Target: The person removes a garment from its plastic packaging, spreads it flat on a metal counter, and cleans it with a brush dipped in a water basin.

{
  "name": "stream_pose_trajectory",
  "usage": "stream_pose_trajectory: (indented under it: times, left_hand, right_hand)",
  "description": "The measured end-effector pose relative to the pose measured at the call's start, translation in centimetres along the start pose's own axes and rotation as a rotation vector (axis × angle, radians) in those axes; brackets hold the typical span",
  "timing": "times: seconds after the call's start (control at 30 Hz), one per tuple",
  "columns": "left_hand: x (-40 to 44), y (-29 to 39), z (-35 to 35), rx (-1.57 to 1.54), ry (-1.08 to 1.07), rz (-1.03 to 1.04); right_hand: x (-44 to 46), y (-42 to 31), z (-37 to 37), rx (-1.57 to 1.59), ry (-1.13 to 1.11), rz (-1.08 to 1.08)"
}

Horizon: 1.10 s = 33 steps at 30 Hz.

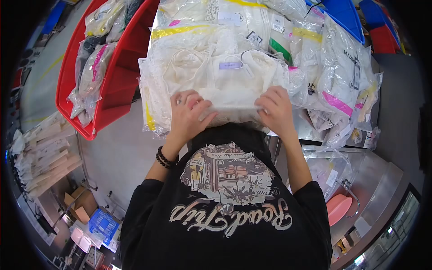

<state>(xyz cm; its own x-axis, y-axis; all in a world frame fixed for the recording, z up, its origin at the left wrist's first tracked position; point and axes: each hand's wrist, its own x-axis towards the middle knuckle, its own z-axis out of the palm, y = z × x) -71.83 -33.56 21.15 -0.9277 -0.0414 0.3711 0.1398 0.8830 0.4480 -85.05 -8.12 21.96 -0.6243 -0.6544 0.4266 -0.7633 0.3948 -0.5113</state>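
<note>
A white garment (229, 96) lies flat on a pile of clear plastic bags in front of me, with a small lavender label (230, 65) near its top. My left hand (191, 112) grips the garment's near edge at its left side, fingers curled. At the right side of the same edge, my right hand (274, 110) pinches the fabric between thumb and fingers. The near edge looks folded or raised between both hands. Clear plastic under and around the garment makes its outline hard to tell.
A red bin (123, 67) with bagged clothes stands at the left. Bagged garments (337, 76) with pink and yellow tape are heaped at the right. Blue bins (342, 15) stand at the back right. A blue basket (103, 226) is low at the left.
</note>
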Motion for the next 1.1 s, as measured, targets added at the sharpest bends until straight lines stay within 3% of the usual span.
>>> stream_pose_trajectory:
  times: [0.1,0.23,0.27,0.4,0.43,0.57,0.6,0.73,0.8,0.83,0.9,0.93,1.07,1.1]
  left_hand:
    - [1.7,-1.1,-0.1,0.037,-0.019,-0.052]
    - [3.9,-3.1,1.0,0.103,-0.183,-0.457]
    - [4.3,-3.7,1.3,0.104,-0.172,-0.454]
    - [6.0,-6.8,2.2,0.140,-0.228,-0.323]
    - [6.8,-7.0,1.6,0.139,-0.217,-0.317]
    - [9.7,-7.4,-2.8,-0.107,-0.666,-0.572]
    - [10.3,-7.5,-3.6,-0.107,-0.658,-0.569]
    - [12.2,-8.1,-6.0,-0.417,-0.334,-0.661]
    - [13.2,-8.5,-7.5,-0.716,-0.143,-0.769]
    - [13.6,-9.3,-7.3,-0.717,-0.140,-0.773]
    - [13.8,-11.2,-6.0,-0.989,0.247,-0.655]
    - [13.4,-11.6,-5.5,-0.992,0.243,-0.658]
    - [10.9,-14.0,-2.6,-0.661,0.367,-0.739]
    - [9.5,-14.2,-2.6,-0.584,0.309,-0.764]
  right_hand:
    - [1.2,0.9,0.0,0.013,-0.006,0.045]
    - [3.9,1.7,0.8,-0.021,0.091,0.255]
    - [4.5,2.3,1.1,-0.024,0.096,0.246]
    - [6.0,6.8,2.1,0.024,-0.486,0.326]
    - [6.5,6.9,2.0,0.015,-0.479,0.320]
    - [7.6,6.9,2.0,-0.021,-0.491,0.236]
    - [7.9,7.0,2.0,-0.026,-0.488,0.231]
    - [9.4,7.9,1.5,0.002,-0.646,0.228]
    - [11.4,6.7,-1.1,0.069,-0.742,0.260]
    - [12.3,7.0,-1.6,0.068,-0.746,0.257]
    - [13.1,8.0,-1.9,0.229,-0.453,0.367]
    - [12.8,7.8,-1.8,0.228,-0.454,0.372]
    - [11.1,6.0,-0.3,0.026,0.108,0.338]
    - [10.0,5.6,-0.6,-0.049,-0.032,0.442]
